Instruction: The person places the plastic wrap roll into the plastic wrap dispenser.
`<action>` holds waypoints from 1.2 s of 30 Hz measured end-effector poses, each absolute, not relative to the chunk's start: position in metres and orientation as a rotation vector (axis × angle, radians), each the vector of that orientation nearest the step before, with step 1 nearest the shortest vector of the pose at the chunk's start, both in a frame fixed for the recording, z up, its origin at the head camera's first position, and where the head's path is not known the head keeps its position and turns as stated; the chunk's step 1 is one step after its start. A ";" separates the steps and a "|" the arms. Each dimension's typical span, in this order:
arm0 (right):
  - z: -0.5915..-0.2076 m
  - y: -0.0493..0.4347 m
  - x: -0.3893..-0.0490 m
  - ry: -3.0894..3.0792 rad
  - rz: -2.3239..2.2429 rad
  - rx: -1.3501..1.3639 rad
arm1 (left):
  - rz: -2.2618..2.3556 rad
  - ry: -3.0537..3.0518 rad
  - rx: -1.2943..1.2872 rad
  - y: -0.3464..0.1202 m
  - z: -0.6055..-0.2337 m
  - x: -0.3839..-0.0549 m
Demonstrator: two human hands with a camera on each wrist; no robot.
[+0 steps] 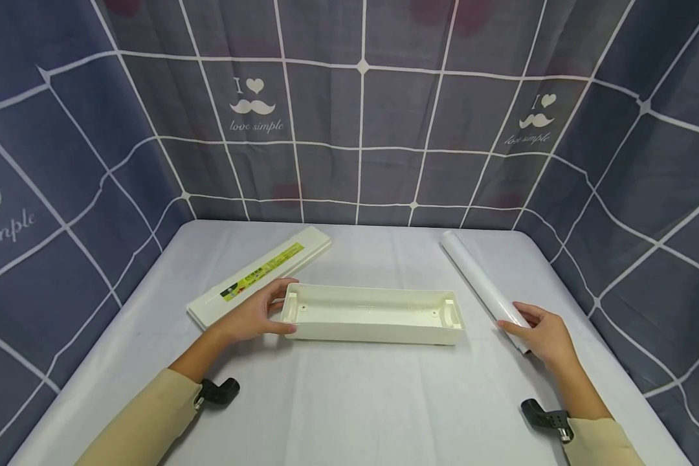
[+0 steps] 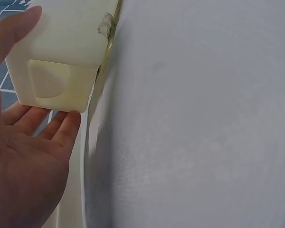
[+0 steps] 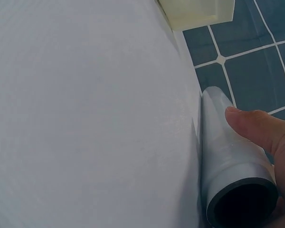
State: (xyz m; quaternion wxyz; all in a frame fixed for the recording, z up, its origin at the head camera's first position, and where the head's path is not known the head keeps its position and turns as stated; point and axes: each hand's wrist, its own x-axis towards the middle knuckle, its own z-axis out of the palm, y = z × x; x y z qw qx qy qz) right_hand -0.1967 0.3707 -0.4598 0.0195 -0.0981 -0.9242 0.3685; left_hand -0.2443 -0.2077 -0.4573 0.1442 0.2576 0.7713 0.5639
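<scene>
A long cream plastic box (image 1: 373,333), open at the top, lies crosswise at the middle of the table. My left hand (image 1: 259,314) holds its left end, thumb at the front wall and fingers at the back corner. In the left wrist view a recessed panel (image 2: 61,85) shows on the box's end, between thumb and fingers. A roll of cling film (image 1: 480,278) lies slanted on the right. Around its near end, my right hand (image 1: 542,333) has its thumb on one side and its fingers on the other. The right wrist view shows the roll's hollow dark core (image 3: 242,204).
Behind my left hand lies a long cream lid (image 1: 309,246) with a green and yellow label (image 1: 262,272). A white cloth (image 1: 355,401) covers the table. Grey-blue checked curtains (image 1: 326,110) hang along the back and both sides.
</scene>
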 end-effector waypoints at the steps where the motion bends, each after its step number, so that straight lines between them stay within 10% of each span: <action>1: -0.460 0.371 -0.197 -2.865 1.142 -0.306 | 1.628 2.220 0.747 -0.208 -0.457 -0.244; 36: -0.456 0.363 -0.208 -2.833 1.063 -0.375 | 1.608 2.196 0.721 -0.207 -0.453 -0.246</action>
